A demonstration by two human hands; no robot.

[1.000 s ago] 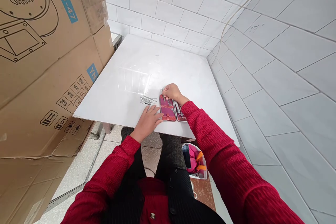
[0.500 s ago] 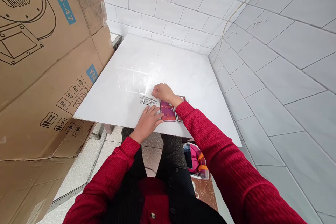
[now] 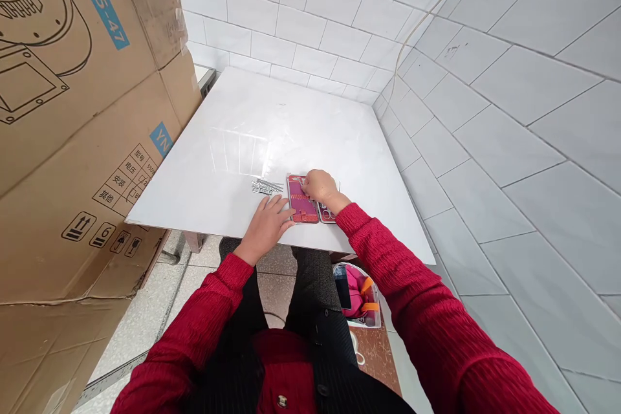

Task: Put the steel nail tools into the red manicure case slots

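Observation:
An open red manicure case [image 3: 305, 215] with a purple lining and a row of orange loops lies on the white table. Small metal tools, among them scissors with round handles [image 3: 328, 214], sit in its right half. My right hand [image 3: 321, 186] is over the middle of the case, fingertips pinched together above the left half; whatever they hold is too small to make out. Flat on the table, fingers stretched out, my left hand [image 3: 268, 223] has its thumb at the case's left edge. Just beyond its fingertips lies a pile of thin metal tools [image 3: 266, 187].
A large cardboard box [image 3: 101, 142] stands along the table's left side. Tiled walls [image 3: 310, 32] close off the back and right. Below the front edge, a clear bin [image 3: 359, 297] holds pink and orange things. A cable [image 3: 402, 45] runs down the corner.
My right hand has moved right, from beside the metal tools to over the case. My left hand stays flat by the case. The whole view has shifted slightly.

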